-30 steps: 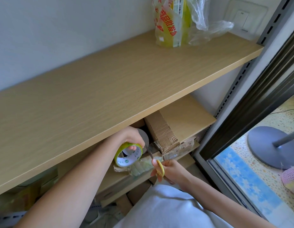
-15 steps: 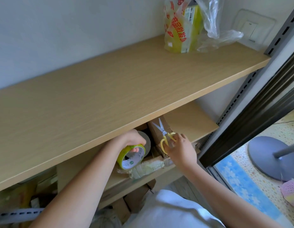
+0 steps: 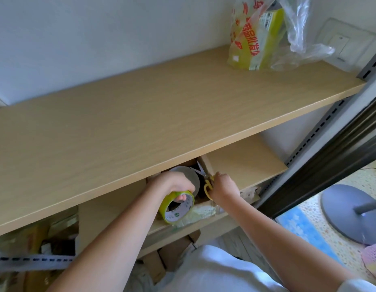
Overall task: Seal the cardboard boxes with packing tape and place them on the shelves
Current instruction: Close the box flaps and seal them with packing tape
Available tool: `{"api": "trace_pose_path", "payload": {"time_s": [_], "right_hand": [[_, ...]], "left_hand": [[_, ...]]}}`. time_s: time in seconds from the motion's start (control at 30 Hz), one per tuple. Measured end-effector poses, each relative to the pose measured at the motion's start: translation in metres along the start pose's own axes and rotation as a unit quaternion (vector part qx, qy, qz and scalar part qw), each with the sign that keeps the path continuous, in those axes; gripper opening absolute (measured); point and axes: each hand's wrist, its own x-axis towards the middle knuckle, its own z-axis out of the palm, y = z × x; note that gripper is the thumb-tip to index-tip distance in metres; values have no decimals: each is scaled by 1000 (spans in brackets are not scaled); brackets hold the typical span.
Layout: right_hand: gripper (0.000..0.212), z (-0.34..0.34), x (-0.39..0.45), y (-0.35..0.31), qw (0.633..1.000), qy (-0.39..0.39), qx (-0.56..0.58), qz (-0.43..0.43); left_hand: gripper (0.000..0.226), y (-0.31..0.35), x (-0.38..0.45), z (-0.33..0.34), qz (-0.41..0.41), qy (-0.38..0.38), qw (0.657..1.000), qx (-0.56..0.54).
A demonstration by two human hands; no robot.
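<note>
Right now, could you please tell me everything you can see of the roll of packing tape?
The yellow-green roll of packing tape has a white inner core printed with a small green logo and text. It looks like glossy plastic film, tilted with its open centre facing the camera. The left hand grips it from above, one fingertip showing inside the core. It sits over the crumpled taped cardboard box on the lower wooden shelf; whether they touch is unclear.

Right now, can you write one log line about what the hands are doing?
left hand: holds tape roll | right hand: grips yellow scissors, blades open | place: lower shelf, under upper shelf
</note>
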Motion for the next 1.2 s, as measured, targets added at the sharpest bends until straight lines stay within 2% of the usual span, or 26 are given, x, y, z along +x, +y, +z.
{"api": "trace_pose_path", "payload": {"time_s": [0.1, 0.2, 0.33, 0.43, 0.5, 0.6, 0.7, 0.77, 0.87, 0.93, 1.07, 1.13, 1.2], "right_hand": [[42, -3, 3, 1, 999, -35, -4, -14], [9, -6, 4, 4, 999, -42, 3, -19], [34, -20, 3, 13, 999, -21, 29, -27], [56, -41, 2, 24, 995, -95, 6, -20], [61, -45, 3, 24, 989, -141, -35, -30], [53, -31, 1, 9, 990, -137, -20, -14], [22, -22, -6, -6, 994, -96, -47, -6], [14, -25, -5, -14, 992, -106, -69, -3], [12, -24, 0, -19, 988, -126, -87, 1], [25, -21, 0, -19, 990, -106, -96, -5], [26, -16, 6, -9, 995, -93, -42, -10], [30, -20, 9, 5, 996, -83, 35, -13], [39, -34, 8, 23, 989, -41, 142, -29]], "left_hand": [[23, 0, 1, 0, 3, 2, 1000, -4], [25, 1, -1, 1, 12, 6, 1000, -8], [23, -2, 1, -1, 25, 6, 999, -19], [23, -6, 6, -1, 33, 12, 999, -34], [26, -7, 8, 0, 38, 14, 998, -39], [27, -7, 10, 1, 41, 12, 998, -48], [25, -6, 10, 2, 41, 9, 998, -45], [25, -7, 11, 2, 42, 12, 998, -44], [26, -7, 11, 3, 42, 14, 998, -40], [25, -6, 9, 4, 40, 6, 998, -42], [23, -6, 7, 5, 39, -3, 998, -41], [23, -6, 7, 4, 47, -1, 998, -36], [25, -7, 8, 1, 73, 8, 997, -32]]}}
